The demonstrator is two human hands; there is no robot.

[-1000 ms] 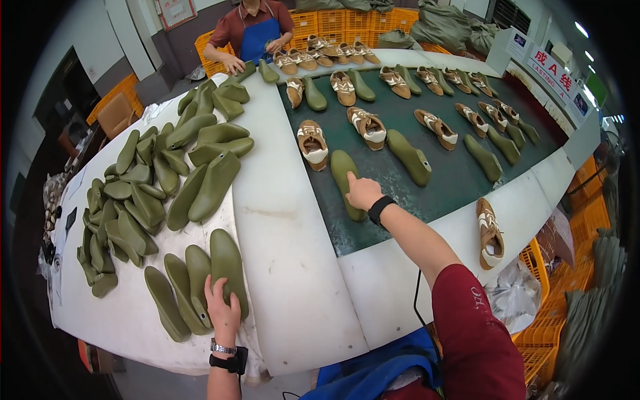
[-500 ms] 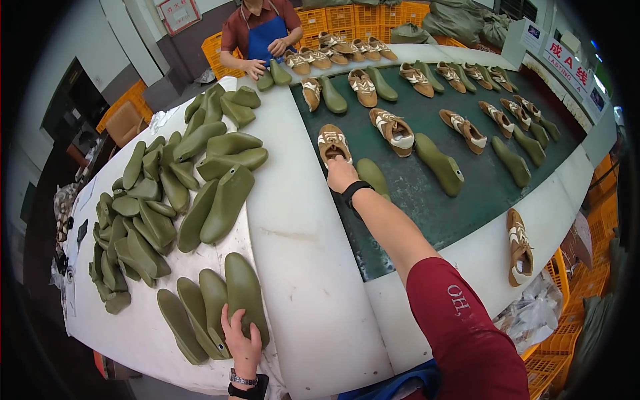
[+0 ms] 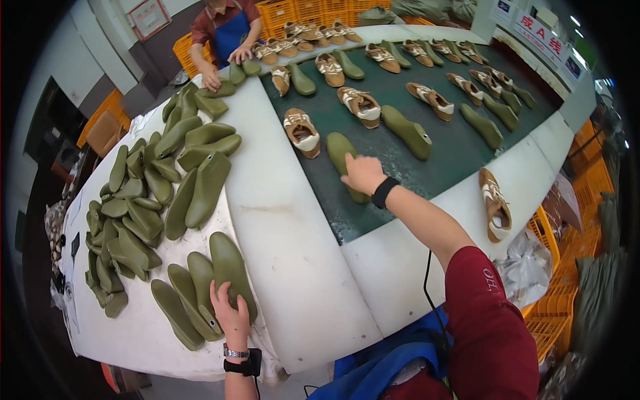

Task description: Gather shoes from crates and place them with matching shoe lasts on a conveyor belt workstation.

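Note:
My left hand [image 3: 231, 312], fingers apart, rests against a row of green shoe lasts on the white table. It lies nearest the rightmost last [image 3: 230, 263] of that row. On the dark green belt, my right hand [image 3: 365, 176] is closed on another green shoe last [image 3: 341, 148], its fingers at the middle of it. Left of that last stands a brown shoe [image 3: 302, 133] with white stripes, its white heel toward me. A second brown shoe [image 3: 360, 107] and a green last [image 3: 405, 132] lie just beyond, to the right.
A heap of green lasts [image 3: 143, 220] covers much of the white table [image 3: 273, 267]. More shoes and lasts line the belt [image 3: 373, 207]. A single shoe [image 3: 494, 203] sits on the right ledge. Across the table, another person [image 3: 227, 33] touches lasts. Orange crates [image 3: 553, 313] stand at right.
My right hand has left the brown shoe and moved right onto the last beside it. My left hand stays by the row of lasts. The other person's hand has moved onto lasts at the table's far end.

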